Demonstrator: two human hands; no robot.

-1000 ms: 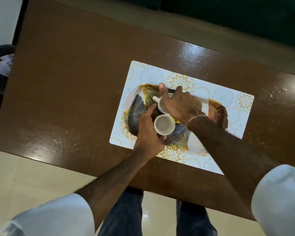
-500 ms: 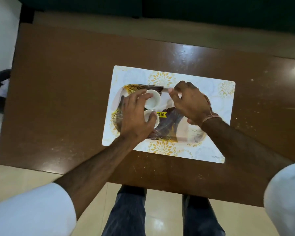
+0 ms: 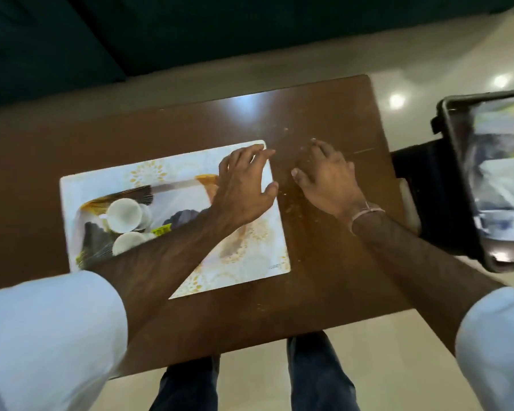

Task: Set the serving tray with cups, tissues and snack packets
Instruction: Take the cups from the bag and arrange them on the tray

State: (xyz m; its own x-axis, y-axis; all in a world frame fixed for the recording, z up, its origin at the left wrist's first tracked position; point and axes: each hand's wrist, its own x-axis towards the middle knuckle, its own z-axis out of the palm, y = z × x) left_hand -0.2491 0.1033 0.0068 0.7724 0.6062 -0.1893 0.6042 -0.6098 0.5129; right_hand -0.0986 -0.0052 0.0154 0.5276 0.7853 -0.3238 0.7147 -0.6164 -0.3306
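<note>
I am looking down on a brown desk (image 3: 324,268) with both hands empty and spread open, palms down. My left hand (image 3: 244,185) is hovering at frame centre over the right end of the white-and-gold placemat (image 3: 258,256), its fingers splayed toward the mat's upper right corner; I cannot tell whether it is touching the surface. My right hand (image 3: 327,176) is sitting just beside it, to the right, over bare desk, fingers loosely extended, a thin band (image 3: 365,212) showing at the wrist. The serving tray (image 3: 172,185) is lying on the mat at centre left, partly hidden under my left forearm. Two white cups (image 3: 123,215) are standing close together at its left end, near a small yellow label (image 3: 161,231). A dark bin (image 3: 469,185) is showing at the right edge of the frame, its contents blurred.
</note>
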